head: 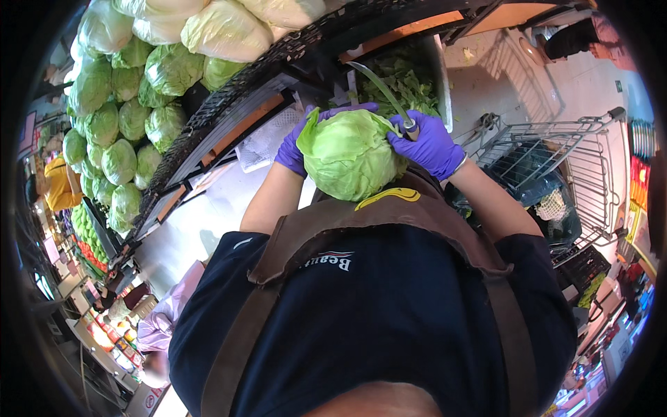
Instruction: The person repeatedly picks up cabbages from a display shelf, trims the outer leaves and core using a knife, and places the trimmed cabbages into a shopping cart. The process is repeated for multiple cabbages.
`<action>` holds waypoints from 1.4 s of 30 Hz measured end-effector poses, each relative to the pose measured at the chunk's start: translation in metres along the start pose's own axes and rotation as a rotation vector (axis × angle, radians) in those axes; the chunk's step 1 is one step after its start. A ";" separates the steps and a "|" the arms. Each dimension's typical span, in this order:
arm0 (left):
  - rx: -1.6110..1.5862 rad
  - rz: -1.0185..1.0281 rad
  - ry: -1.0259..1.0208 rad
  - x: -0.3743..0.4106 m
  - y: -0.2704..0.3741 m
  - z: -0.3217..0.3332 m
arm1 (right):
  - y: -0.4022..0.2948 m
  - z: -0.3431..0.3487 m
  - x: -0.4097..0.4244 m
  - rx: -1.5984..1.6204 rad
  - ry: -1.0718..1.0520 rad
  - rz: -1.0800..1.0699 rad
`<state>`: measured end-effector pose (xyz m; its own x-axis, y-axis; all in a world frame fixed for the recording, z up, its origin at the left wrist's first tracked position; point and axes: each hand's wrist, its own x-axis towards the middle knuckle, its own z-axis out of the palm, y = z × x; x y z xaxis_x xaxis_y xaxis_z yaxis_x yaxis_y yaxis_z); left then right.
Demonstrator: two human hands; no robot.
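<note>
A green cabbage head (348,156) is held between my two purple-gloved hands, in front of my brown apron. My left hand (299,138) cups its left side and back, where an outer leaf stands up; part of the palm is hidden. My right hand (430,143) grips the handle of a curved knife (383,88) and touches the cabbage's right edge. The blade points up and to the left, over a white bin (444,83) of loose green leaves (404,81).
Wrapped cabbages (120,161) and napa cabbages (226,31) fill a display edged by a black crate rim (182,140) at the upper left. A wire shopping cart (583,156) with dark plastic bags (563,208) stands at right. Several people are around, one in yellow (62,182).
</note>
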<state>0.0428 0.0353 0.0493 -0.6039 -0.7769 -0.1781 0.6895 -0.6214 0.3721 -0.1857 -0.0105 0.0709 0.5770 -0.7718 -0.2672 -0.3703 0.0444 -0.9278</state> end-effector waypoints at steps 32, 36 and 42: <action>0.298 0.010 0.164 0.026 0.009 0.004 | 0.100 0.004 0.041 1.347 -0.105 0.473; 0.165 0.051 0.034 0.026 0.013 0.007 | 0.178 -0.017 0.087 0.972 0.237 0.344; 0.454 0.100 0.320 0.033 0.002 -0.057 | 0.121 -0.044 0.133 -0.131 0.474 0.171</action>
<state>0.0469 0.0020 -0.0074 -0.3443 -0.8658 -0.3632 0.4528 -0.4920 0.7436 -0.1857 -0.1351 -0.0657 0.1181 -0.9644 -0.2365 -0.5362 0.1385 -0.8326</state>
